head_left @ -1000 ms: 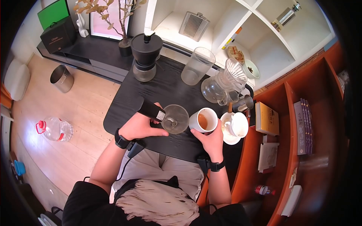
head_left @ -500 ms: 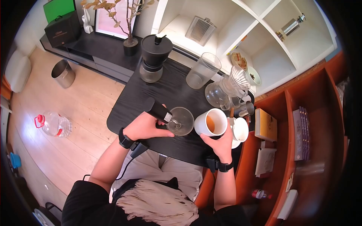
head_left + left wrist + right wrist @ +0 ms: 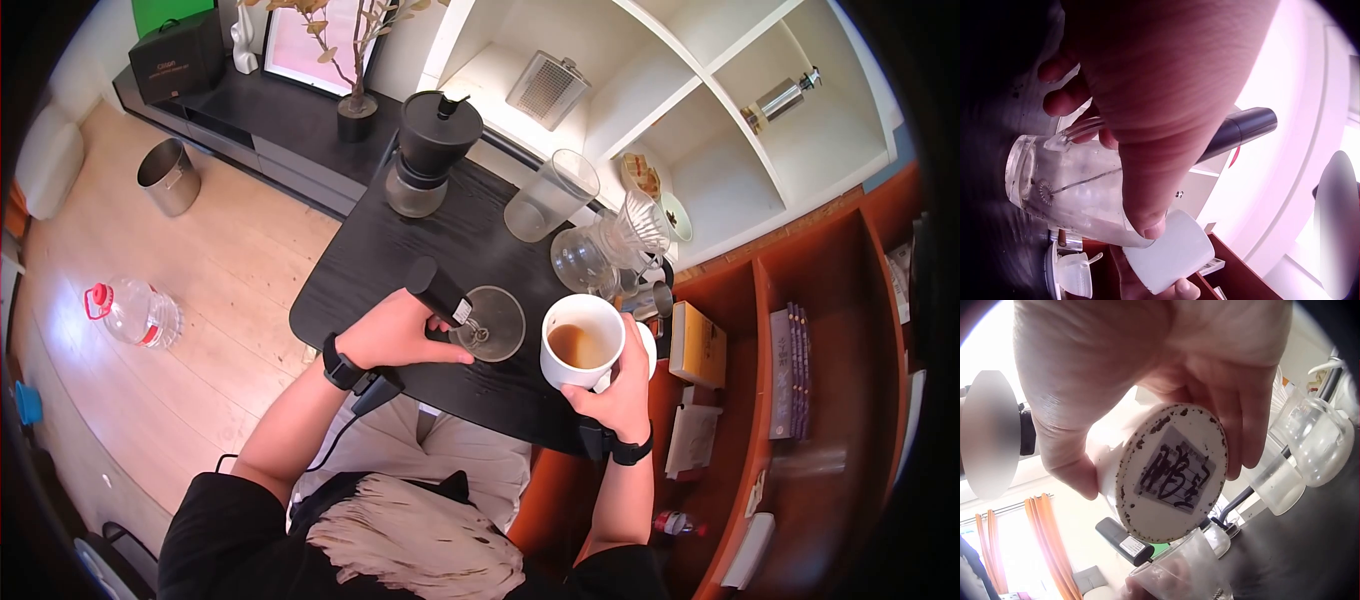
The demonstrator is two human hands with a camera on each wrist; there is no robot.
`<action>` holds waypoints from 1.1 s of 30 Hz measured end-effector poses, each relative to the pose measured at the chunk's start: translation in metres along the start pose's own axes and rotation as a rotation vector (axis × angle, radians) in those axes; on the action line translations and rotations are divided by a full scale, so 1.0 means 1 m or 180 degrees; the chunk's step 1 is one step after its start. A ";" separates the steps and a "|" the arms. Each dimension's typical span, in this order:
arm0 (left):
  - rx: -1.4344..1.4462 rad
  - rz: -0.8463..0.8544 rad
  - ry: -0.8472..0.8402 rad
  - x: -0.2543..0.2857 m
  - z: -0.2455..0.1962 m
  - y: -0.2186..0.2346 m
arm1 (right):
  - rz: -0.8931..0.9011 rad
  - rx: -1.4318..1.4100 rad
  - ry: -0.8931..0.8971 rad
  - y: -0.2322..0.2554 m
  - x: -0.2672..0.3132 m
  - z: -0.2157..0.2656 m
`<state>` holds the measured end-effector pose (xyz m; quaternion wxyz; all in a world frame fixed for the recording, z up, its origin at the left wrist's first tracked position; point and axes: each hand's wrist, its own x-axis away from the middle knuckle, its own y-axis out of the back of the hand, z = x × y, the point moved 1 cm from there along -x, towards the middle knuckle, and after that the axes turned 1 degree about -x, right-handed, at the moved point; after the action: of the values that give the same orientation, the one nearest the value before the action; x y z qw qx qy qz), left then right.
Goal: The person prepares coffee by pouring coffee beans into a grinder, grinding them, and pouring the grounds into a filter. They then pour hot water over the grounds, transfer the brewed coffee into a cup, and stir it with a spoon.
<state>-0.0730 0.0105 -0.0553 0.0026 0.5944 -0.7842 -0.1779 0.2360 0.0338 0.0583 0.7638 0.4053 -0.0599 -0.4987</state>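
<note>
A white mug with brown drink inside is gripped by my right hand, thumb on one side and fingers on the other. It is raised above the table; the right wrist view shows its speckled underside and a marked label. My left hand holds a clear glass mug on the table, its fingers at the handle and its thumb at the rim. A black hand frother leans in this glass, its coil whisk near the bottom.
On the black table stand a coffee grinder, a tall glass cylinder, a glass carafe with a ribbed dripper, and a metal cup. A white cup stands on a saucer. Wooden shelves flank the right.
My right hand has lifted the white mug towards the head camera and moved it right, away from the glass mug. My left hand stays at the glass while the head view shifts.
</note>
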 end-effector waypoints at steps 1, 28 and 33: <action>-0.0058 0.0013 -0.0030 0.000 -0.001 0.000 | 0.0130 0.0175 0.0064 0.001 -0.002 0.002; -0.0255 -0.0051 -0.0216 -0.001 0.002 0.001 | 0.1140 0.0913 0.0113 0.009 -0.056 0.042; -0.0280 -0.0007 -0.0190 -0.001 -0.003 0.003 | 0.1308 0.1107 0.0264 0.010 -0.070 0.062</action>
<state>-0.0746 0.0117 -0.0518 0.0052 0.5890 -0.7747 -0.2299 0.1776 0.0581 0.1282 0.7698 0.5297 -0.1943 -0.2984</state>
